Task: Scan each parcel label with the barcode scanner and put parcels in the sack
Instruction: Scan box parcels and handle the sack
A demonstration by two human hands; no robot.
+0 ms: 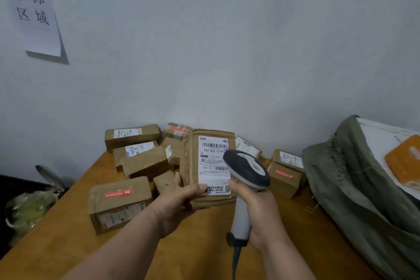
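Note:
My left hand [176, 206] holds a brown cardboard parcel [193, 166] upright above the table, its white label [212, 159] with barcodes facing me. My right hand [256, 209] grips the grey-and-black barcode scanner [246, 171], whose head sits right in front of the label's right side. The scanner's cable hangs down from the handle. At the right stands the green woven sack [354, 184], its mouth open, with an orange parcel [404, 161] inside.
Several brown parcels lie on the wooden table [68, 252]: a cluster [141, 154] at the back left, one [119, 202] near my left arm, two [286, 170] beside the sack. A paper sign [34, 13] hangs on the wall. A clear bag [29, 209] sits left of the table.

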